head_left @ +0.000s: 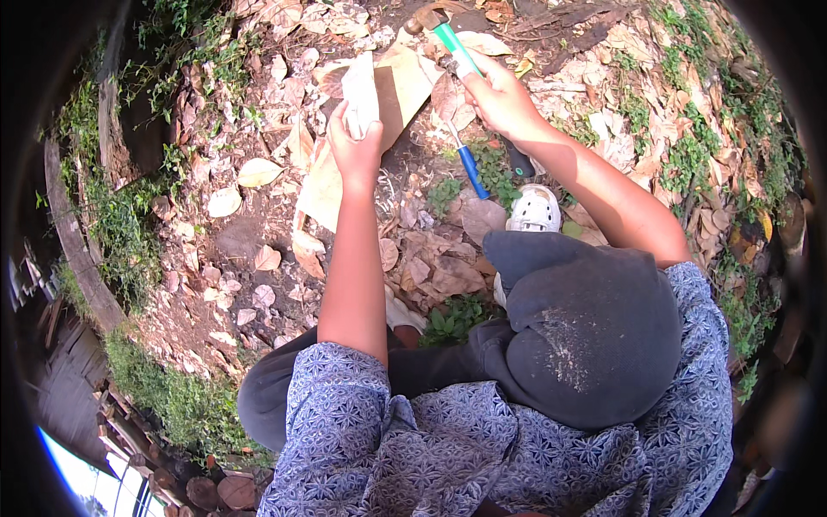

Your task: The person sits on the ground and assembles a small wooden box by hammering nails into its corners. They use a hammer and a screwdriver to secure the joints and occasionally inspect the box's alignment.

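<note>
My left hand (355, 148) is closed around a pale, sunlit piece (361, 90), probably wood, held upright. Under and behind it lies a flat light-brown sheet (415, 76), either board or cardboard, partly in shadow. To the right, my right hand (501, 102) grips a hammer by its green and white handle (454, 47). The hammer's head (425, 19) points up and to the left, apart from the pale piece. Between my forearms, a blue-handled tool (471, 171) with a thin metal shaft lies on the ground. Beside it is a dark handle (519, 161), partly hidden by my right forearm.
Dry leaves (260, 172) and small green plants (445, 196) cover the soil. A white clog (535, 211) is on my foot close to the tools. My bent knee (594, 327) rises at the right. Old timber (76, 233) and stacked logs (202, 492) line the left side.
</note>
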Demonstrator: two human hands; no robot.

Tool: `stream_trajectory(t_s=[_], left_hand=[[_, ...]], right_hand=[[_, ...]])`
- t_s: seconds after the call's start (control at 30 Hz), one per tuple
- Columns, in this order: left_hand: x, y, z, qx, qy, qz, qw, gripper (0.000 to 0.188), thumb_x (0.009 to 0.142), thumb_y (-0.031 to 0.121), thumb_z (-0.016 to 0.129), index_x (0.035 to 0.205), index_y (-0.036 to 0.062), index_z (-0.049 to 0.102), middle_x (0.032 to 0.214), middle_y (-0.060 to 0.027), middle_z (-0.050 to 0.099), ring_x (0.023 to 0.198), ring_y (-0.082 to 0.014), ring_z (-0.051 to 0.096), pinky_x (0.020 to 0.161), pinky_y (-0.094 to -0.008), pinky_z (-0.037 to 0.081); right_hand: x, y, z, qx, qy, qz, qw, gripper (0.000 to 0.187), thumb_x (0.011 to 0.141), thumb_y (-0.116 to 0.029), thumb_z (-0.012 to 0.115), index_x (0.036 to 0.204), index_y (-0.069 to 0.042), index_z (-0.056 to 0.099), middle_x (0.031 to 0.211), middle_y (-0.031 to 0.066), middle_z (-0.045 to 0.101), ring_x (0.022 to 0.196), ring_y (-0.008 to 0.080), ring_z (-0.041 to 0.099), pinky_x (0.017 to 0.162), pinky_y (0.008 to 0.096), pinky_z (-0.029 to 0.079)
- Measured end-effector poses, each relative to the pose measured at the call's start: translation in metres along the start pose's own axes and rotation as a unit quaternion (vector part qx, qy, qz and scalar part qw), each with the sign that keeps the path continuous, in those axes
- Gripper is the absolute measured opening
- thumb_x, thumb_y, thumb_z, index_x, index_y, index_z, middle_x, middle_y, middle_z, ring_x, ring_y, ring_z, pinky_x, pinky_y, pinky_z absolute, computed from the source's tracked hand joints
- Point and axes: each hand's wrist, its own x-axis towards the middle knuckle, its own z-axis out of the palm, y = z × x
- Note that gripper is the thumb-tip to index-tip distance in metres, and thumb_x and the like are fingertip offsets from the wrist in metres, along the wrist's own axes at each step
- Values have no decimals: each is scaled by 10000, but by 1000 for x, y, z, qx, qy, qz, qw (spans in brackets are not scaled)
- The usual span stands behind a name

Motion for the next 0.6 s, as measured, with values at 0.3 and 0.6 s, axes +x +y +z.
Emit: stream_trajectory(t_s=[0.3, 0.6], left_hand=[[-5, 24, -14, -158, -92, -56, 982, 452, 879, 39, 544, 1328, 50, 586, 1239, -74, 635, 1032, -121, 596, 870, -273, 473], [-4, 31, -21, -223, -74, -63, 970, 420, 865, 51, 538, 1279, 52, 613, 1232, -88, 638, 1090, -166, 609, 918, -311, 485]], right_hand=[[-5, -5, 1, 10, 4, -30, 1000, 455, 1079, -227, 494, 1515, -99, 485, 1253, 85, 622, 1105, 141, 555, 937, 298, 429], [-8, 9, -1, 1, 8, -14, 1000, 496, 1065, -205, 501, 1558, -179, 443, 746, -57, 495, 569, 33, 416, 495, 223, 345]])
